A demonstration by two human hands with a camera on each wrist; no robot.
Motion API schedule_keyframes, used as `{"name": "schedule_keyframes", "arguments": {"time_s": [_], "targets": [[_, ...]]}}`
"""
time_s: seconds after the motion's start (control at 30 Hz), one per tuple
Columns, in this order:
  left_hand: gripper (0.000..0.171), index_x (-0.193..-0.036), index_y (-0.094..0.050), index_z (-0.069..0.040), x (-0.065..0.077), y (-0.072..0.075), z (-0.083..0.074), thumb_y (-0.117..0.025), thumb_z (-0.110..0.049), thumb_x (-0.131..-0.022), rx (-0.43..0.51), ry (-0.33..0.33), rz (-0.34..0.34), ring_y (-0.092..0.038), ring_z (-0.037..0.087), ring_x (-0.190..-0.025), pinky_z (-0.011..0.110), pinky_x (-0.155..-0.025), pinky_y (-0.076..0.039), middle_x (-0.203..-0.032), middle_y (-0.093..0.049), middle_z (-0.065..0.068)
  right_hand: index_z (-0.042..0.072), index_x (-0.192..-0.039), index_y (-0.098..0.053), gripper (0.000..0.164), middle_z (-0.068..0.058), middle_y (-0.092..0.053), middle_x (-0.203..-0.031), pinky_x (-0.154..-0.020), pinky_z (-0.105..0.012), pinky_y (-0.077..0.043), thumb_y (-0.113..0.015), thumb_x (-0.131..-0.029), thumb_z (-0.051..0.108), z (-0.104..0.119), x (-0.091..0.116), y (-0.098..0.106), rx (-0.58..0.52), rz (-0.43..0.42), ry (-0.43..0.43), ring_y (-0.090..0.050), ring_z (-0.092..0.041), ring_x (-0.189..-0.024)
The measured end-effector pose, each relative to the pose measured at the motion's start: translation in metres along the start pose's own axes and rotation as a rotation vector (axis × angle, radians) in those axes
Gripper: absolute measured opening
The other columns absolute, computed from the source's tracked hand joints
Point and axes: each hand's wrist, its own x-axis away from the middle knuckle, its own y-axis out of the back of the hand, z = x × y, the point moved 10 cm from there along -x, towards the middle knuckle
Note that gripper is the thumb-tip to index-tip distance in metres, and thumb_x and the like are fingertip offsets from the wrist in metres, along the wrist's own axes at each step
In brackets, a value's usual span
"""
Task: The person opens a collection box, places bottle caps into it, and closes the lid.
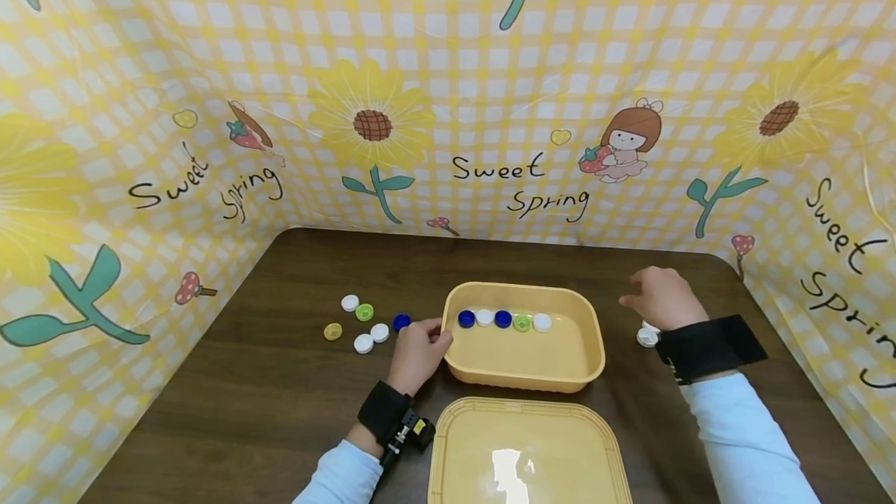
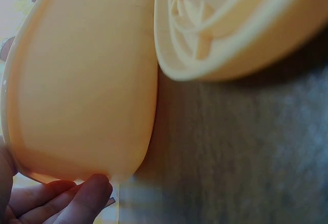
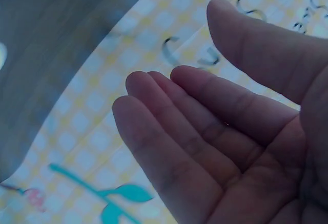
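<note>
My left hand point(image 1: 416, 355) holds the left rim of a yellow plastic container point(image 1: 518, 356); in the left wrist view its fingertips point(image 2: 96, 192) lie along the edge. Inside the container runs a row of bottle caps: a blue cap point(image 1: 466, 319), a white cap point(image 1: 484, 318), another blue cap point(image 1: 502, 319), a green cap point(image 1: 522, 323) and a white one at the right end. My right hand point(image 1: 663, 298) is raised above the table to the right, its fingers loosely bent and nothing in the palm. White caps point(image 1: 647, 336) lie near its wrist, partly hidden.
Left of the container lie loose caps: white caps point(image 1: 363, 344), a green cap point(image 1: 365, 312), a yellow cap point(image 1: 332, 331) and a blue cap point(image 1: 401, 322) beside the left hand. A yellow lid point(image 1: 476, 449) lies in front of the container. Checkered cloth point(image 1: 448, 99) walls the dark table point(image 1: 231, 387).
</note>
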Motion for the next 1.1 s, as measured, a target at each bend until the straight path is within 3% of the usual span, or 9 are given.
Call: {"name": "schedule_keyframes", "arguments": {"time_s": [0.2, 0.3, 0.4, 0.43, 0.57, 0.83, 0.93, 1.03, 1.1], "targets": [[0.027, -0.109, -0.071, 0.004, -0.001, 0.000, 0.000, -0.062, -0.009, -0.088, -0.001, -0.003, -0.005, -0.061, 0.010, -0.066, 0.026, -0.060, -0.052, -0.080, -0.070, 0.005, -0.016, -0.107, -0.064, 0.039, -0.035, -0.062, -0.103, -0.071, -0.052, -0.050, -0.070, -0.086, 0.017, -0.043, 0.016, 0.000, 0.009, 0.011, -0.057, -0.061, -0.046, -0.088], [0.026, -0.109, -0.071, 0.004, -0.002, 0.001, -0.001, -0.062, -0.009, -0.088, -0.004, -0.002, -0.010, -0.061, 0.010, -0.066, 0.026, -0.061, -0.053, -0.080, -0.070, 0.005, -0.006, -0.078, -0.065, 0.023, -0.021, -0.060, -0.071, -0.057, -0.041, -0.045, -0.069, -0.086, 0.016, -0.060, 0.022, -0.003, -0.005, 0.020, -0.086, -0.055, -0.032, -0.063], [0.027, -0.109, -0.072, 0.004, -0.002, 0.002, -0.001, -0.062, -0.009, -0.088, -0.007, 0.000, -0.012, -0.061, 0.010, -0.065, 0.027, -0.061, -0.052, -0.079, -0.070, 0.005, -0.001, -0.070, -0.063, 0.023, -0.009, -0.054, -0.064, -0.055, -0.035, -0.038, -0.070, -0.085, 0.015, -0.074, 0.025, -0.008, -0.034, 0.027, -0.114, -0.049, -0.024, -0.060], [0.027, -0.109, -0.071, 0.004, -0.002, 0.001, -0.001, -0.062, -0.009, -0.088, -0.006, 0.000, -0.011, -0.061, 0.010, -0.065, 0.027, -0.060, -0.052, -0.079, -0.070, 0.005, 0.000, -0.069, -0.063, 0.023, -0.007, -0.054, -0.064, -0.055, -0.034, -0.038, -0.070, -0.085, 0.016, -0.078, 0.026, -0.010, -0.040, 0.034, -0.124, -0.048, -0.024, -0.060], [0.027, -0.111, -0.070, 0.005, -0.001, 0.000, 0.000, -0.061, -0.008, -0.089, -0.002, 0.005, -0.005, -0.061, 0.010, -0.065, 0.026, -0.059, -0.052, -0.080, -0.070, 0.005, -0.008, -0.091, -0.070, 0.024, -0.022, -0.066, -0.087, -0.064, -0.043, -0.046, -0.073, -0.082, 0.015, -0.090, 0.028, -0.019, -0.041, 0.050, -0.146, -0.057, -0.032, -0.074], [0.028, -0.111, -0.071, 0.004, -0.001, -0.003, 0.004, -0.061, -0.009, -0.089, 0.009, 0.022, 0.001, -0.061, 0.010, -0.065, 0.026, -0.060, -0.052, -0.080, -0.070, 0.005, -0.014, -0.101, -0.066, 0.036, -0.032, -0.063, -0.098, -0.072, -0.050, -0.047, -0.074, -0.081, 0.014, -0.105, 0.027, -0.040, -0.018, 0.075, -0.177, -0.059, -0.040, -0.083], [0.027, -0.110, -0.071, 0.003, -0.001, -0.002, 0.003, -0.061, -0.010, -0.089, 0.006, 0.013, -0.003, -0.060, 0.010, -0.064, 0.026, -0.059, -0.052, -0.079, -0.069, 0.004, -0.011, -0.096, -0.069, 0.028, -0.025, -0.063, -0.087, -0.067, -0.044, -0.045, -0.073, -0.081, 0.013, -0.107, 0.028, -0.046, -0.034, 0.075, -0.176, -0.055, -0.034, -0.074], [0.026, -0.109, -0.071, 0.003, -0.001, -0.001, 0.000, -0.061, -0.009, -0.088, 0.000, -0.003, -0.009, -0.060, 0.010, -0.064, 0.026, -0.059, -0.051, -0.078, -0.069, 0.004, 0.000, -0.077, -0.068, 0.014, -0.011, -0.056, -0.069, -0.059, -0.036, -0.038, -0.072, -0.081, 0.012, -0.108, 0.028, -0.050, -0.043, 0.065, -0.161, -0.049, -0.027, -0.065], [0.026, -0.109, -0.072, 0.003, -0.001, 0.000, -0.001, -0.061, -0.008, -0.088, -0.003, -0.007, -0.010, -0.059, 0.010, -0.064, 0.026, -0.059, -0.051, -0.078, -0.069, 0.004, 0.005, -0.069, -0.064, 0.016, -0.005, -0.049, -0.064, -0.057, -0.034, -0.034, -0.071, -0.082, 0.012, -0.109, 0.027, -0.053, -0.046, 0.063, -0.160, -0.045, -0.024, -0.062]]}}
